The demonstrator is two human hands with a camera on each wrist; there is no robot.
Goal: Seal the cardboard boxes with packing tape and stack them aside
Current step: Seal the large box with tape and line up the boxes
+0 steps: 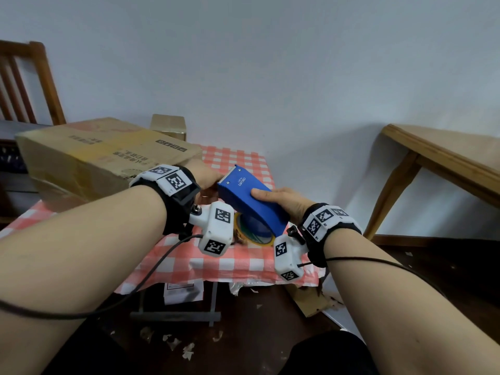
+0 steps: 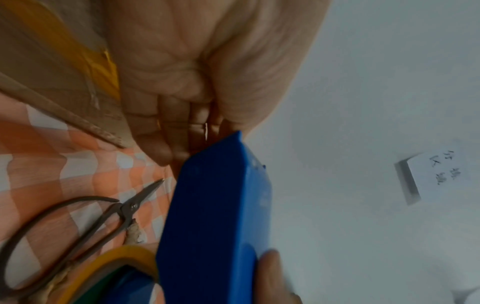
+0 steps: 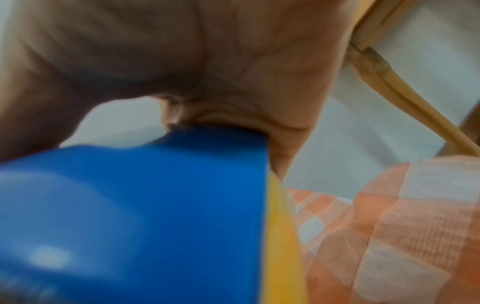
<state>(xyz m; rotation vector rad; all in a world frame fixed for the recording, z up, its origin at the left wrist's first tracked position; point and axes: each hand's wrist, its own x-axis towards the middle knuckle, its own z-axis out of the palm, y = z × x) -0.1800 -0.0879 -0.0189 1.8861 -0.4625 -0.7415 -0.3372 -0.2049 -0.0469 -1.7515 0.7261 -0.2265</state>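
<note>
Head view: right hand (image 1: 281,199) grips the blue tape dispenser (image 1: 250,199) above the checked desk (image 1: 238,259), just right of the large cardboard box (image 1: 102,155); left-wrist view: left hand (image 2: 197,82), fingers curled at the dispenser's front end, scissors (image 2: 78,230) beside it; right-wrist view: blurred, thumb over blue dispenser.

A large cardboard box (image 1: 102,155) lies on the left of a cloth-covered table (image 1: 238,255), a smaller box (image 1: 169,126) behind it against the wall. Right of the large box, a tape dispenser (image 1: 250,200) is held above the table between the left hand (image 1: 204,175) and right hand (image 1: 284,200). Scissors (image 2: 85,222) lie on the cloth beneath. A wooden table (image 1: 443,161) stands at right, a chair (image 1: 27,82) at far left.
</note>
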